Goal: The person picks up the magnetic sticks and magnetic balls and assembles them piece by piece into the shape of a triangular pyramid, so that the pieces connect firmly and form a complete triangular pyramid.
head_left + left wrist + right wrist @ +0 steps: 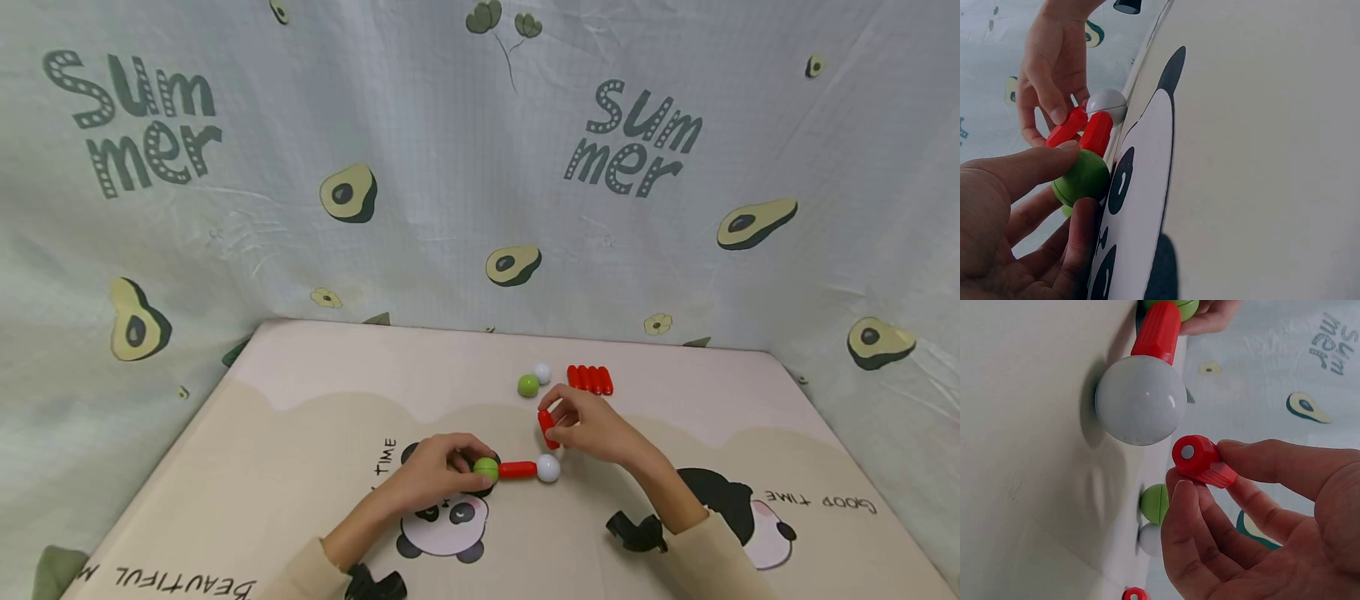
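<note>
My left hand [442,471] pinches a green ball [1082,179] between thumb and fingers, low over the printed panda. A red rod [517,470] joins that ball to a white ball [548,468] on its right, making one short row. In my right hand [588,423] a second red rod [1202,461] is held between thumb and fingertips, tilted, just above and behind the white ball. A round silvery spot shows on its end in the right wrist view. In that view the held rod stands apart from the white ball.
Farther back on the table lie a loose green ball [528,385], a white ball [542,372] and several red rods [590,379] side by side. A printed cloth [435,167] hangs behind the table. Black straps or devices [636,532] sit by both wrists.
</note>
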`<state>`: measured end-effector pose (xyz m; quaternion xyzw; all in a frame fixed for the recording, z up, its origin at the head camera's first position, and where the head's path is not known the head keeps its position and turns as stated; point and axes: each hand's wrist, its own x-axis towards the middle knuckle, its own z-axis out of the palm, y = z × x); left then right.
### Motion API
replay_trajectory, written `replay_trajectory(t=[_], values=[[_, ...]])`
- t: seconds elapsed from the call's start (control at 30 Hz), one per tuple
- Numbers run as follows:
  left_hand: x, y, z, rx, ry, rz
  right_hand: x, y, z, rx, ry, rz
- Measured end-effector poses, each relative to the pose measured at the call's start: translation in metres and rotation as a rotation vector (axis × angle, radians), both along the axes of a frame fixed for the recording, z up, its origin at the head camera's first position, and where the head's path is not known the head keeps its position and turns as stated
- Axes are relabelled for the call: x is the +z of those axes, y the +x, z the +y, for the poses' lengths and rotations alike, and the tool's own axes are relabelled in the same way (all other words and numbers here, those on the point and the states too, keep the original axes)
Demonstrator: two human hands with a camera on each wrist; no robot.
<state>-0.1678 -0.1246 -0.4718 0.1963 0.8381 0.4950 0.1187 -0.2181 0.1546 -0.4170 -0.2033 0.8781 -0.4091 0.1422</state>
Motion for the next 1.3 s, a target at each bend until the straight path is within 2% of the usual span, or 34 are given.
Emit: replay_trajectory(t=[0.3,0.97,1.3], values=[[0.0001,0.0001,-0.0011,0.011,-0.005,0.000,-0.0004,-0.0029,-0.0017,0.046,-0.021,-0.001],[-0.0001,0.0009,0.0011,0.004,-0.001,0.013,-0.0052,0.0010,-0.0028,0.047,-0.018,-0.022],[0.0004,0.0020,0.0014,0.007,-0.003,0.007,-0.0030,0.0028,-0.0028,0.051,-0.031,-0.021]])
